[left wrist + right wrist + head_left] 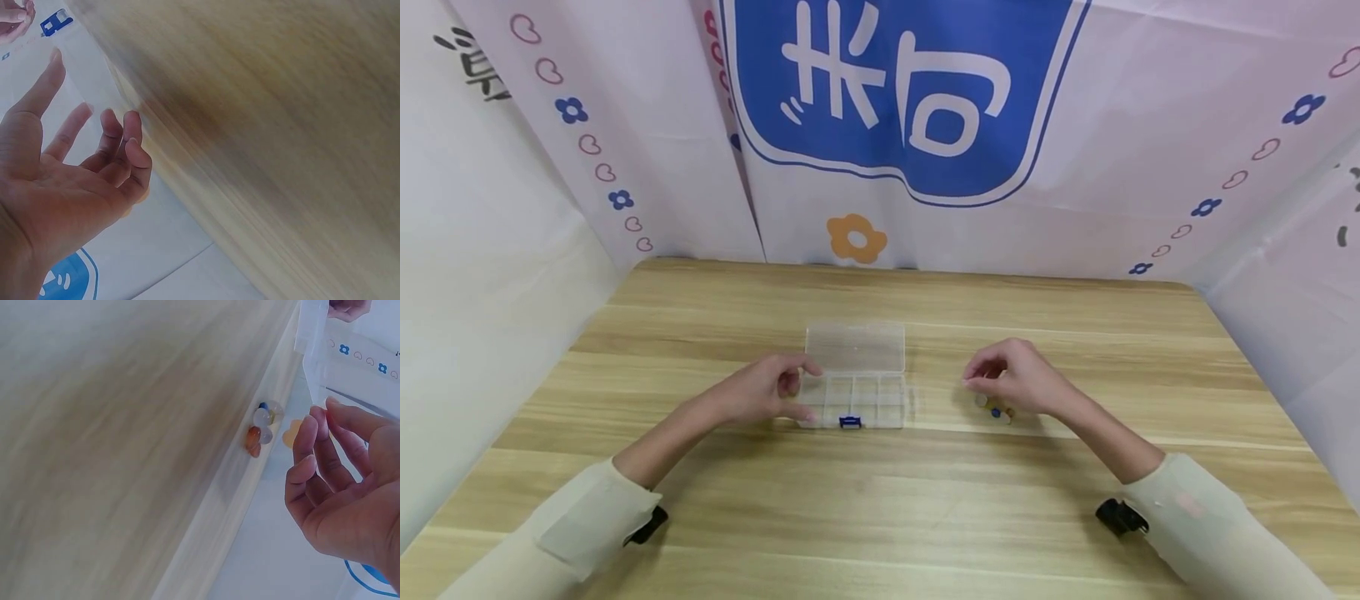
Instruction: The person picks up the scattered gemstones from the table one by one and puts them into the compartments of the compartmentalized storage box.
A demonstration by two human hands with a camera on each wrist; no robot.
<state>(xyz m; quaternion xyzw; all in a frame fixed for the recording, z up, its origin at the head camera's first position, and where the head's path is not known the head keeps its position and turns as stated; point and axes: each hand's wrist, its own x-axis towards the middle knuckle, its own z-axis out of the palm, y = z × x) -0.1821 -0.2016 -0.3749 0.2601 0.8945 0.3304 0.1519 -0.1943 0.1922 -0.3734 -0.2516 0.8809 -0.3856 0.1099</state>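
A clear plastic compartment box (pixel 865 402) lies on the table with its lid (pixel 855 348) tipped back and a blue latch (pixel 850 422) on its front. At its left end my left hand (pixel 767 387) holds it between thumb and index finger, the other fingers curled in loosely. Several small round beads (pixel 261 422), orange, blue and clear, sit in a cluster to the right of the box. Just above and to the left of them hovers my right hand (pixel 1011 379), thumb and fingertips brought together. I cannot tell whether a bead is between those tips.
The wooden table (pixel 880 517) ends at a printed cloth backdrop (pixel 1037 242) behind. White cloth walls (pixel 482 275) stand at both sides. Black wrist cameras (pixel 1122 517) are strapped at the sleeves.
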